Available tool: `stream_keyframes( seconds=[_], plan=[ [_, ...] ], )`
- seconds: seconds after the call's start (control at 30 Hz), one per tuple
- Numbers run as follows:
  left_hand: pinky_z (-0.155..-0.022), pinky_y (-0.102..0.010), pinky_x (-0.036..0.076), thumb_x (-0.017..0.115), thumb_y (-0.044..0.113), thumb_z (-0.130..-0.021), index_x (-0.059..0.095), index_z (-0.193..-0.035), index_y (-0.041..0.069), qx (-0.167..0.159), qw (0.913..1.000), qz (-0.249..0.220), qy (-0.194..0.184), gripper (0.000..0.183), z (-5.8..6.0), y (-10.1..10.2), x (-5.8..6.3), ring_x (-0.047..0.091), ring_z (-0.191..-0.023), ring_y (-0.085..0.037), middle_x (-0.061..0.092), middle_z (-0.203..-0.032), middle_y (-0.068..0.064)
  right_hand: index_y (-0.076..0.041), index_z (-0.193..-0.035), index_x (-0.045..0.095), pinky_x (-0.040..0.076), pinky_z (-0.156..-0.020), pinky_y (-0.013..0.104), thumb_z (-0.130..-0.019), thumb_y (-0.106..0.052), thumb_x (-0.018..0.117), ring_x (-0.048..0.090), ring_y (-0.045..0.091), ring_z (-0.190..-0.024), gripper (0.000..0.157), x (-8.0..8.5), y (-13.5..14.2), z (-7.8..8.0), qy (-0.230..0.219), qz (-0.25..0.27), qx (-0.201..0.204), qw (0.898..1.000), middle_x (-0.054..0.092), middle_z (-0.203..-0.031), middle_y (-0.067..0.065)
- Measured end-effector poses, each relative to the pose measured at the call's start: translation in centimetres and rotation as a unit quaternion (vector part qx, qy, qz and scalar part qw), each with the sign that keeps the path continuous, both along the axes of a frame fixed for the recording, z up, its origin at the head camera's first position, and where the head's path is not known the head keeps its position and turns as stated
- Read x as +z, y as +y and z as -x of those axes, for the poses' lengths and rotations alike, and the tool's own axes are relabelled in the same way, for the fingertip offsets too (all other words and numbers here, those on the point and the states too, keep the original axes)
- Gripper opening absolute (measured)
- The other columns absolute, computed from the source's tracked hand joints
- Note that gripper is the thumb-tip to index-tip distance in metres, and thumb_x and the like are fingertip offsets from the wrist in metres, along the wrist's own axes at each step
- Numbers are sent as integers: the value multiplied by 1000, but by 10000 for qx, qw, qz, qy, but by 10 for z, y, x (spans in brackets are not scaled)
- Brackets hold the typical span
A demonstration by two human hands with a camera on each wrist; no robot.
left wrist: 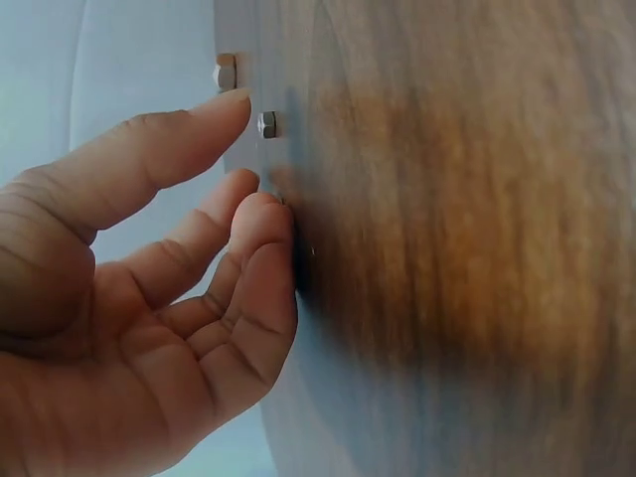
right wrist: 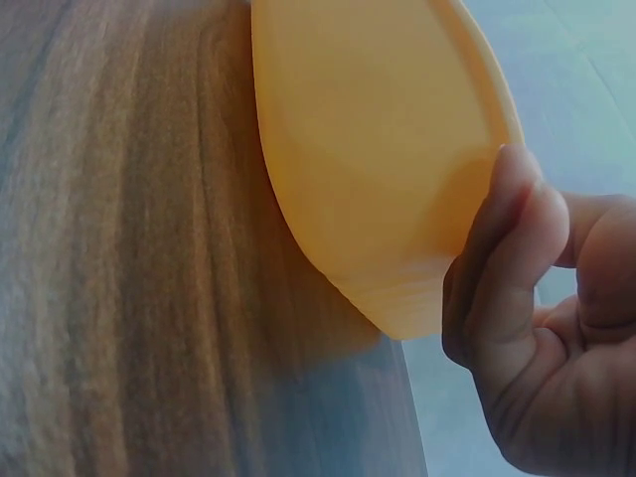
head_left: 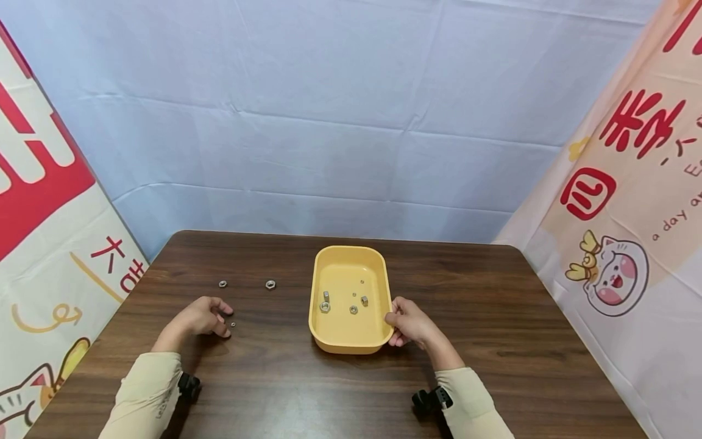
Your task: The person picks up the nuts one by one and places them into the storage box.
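Note:
A yellow plastic tray (head_left: 351,349) stands on the table with several metal nuts inside, among them a larger hex nut (head_left: 325,308) and another nut (head_left: 353,310). My right hand (head_left: 410,323) grips its right rim, thumb over the edge and fingers outside; the right wrist view shows the tray's side (right wrist: 368,149) in that hold. On the left, my left hand (head_left: 204,316) hovers low over the wood, thumb and fingers bent and apart, nothing visibly between them. Right by its fingertips lies a tiny nut (head_left: 233,324). Two bigger nuts, one left (head_left: 222,284) and one right (head_left: 270,285), lie farther back.
The dark wooden table (head_left: 482,292) ends at a pale cloth backdrop (head_left: 329,152). Printed banners hang at the left (head_left: 49,244) and right (head_left: 620,213). Black cameras are strapped to both wrists.

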State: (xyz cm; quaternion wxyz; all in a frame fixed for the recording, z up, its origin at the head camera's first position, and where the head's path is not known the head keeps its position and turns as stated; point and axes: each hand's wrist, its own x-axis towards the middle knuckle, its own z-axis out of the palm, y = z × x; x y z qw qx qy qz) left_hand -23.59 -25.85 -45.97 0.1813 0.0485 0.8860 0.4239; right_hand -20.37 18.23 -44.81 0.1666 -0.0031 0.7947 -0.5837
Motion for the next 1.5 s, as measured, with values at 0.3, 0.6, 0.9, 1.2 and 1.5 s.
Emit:
stream_keyframes(
  seconds=[0.3, 0.6, 0.9, 1.2, 1.5],
  plan=[
    [-57, -33, 52, 81, 0, -64, 64, -90, -5, 342, 9992, 195, -103, 31, 0, 3, -2, 56, -65, -17, 60, -73, -3, 1, -86, 38, 46, -36, 23, -83, 1, 45, 55, 14, -40, 7, 0, 0, 0, 45, -12, 55, 10000, 57, -57, 14],
    [-52, -31, 51, 84, 7, -62, 64, -78, 0, 574, 9964, 617, -90, 26, 0, 9, -5, 56, -56, -19, 59, -67, -3, 1, -86, 38, 46, -36, 23, -83, 2, 45, 54, 14, -40, 8, -2, -1, 0, 26, -19, 56, 10000, 57, -57, 15],
    [-50, -29, 51, 84, 7, -63, 64, -69, 2, 846, 9945, 569, -237, 21, 3, 11, -7, 54, -50, -14, 57, -56, -2, 1, -86, 38, 45, -36, 23, -82, 2, 45, 54, 13, -40, 8, -2, -1, -1, 39, -18, 78, 10000, 56, -57, 14],
    [-49, -27, 51, 83, 5, -64, 65, -68, 2, 850, 9948, 486, -286, 18, 4, 13, -6, 55, -49, -13, 58, -54, -1, 1, -86, 38, 45, -36, 22, -83, 2, 45, 54, 13, -40, 8, 0, 0, -1, 37, -3, 78, 10000, 56, -57, 14],
    [-45, -25, 50, 74, 6, -67, 61, -61, 4, 893, 9939, 515, -382, 14, 5, 18, -7, 53, -45, -11, 55, -51, -2, 1, -86, 38, 45, -36, 23, -83, 2, 45, 54, 13, -40, 8, 0, 0, 0, 69, 21, 116, 9999, 56, -57, 15]
  ],
)
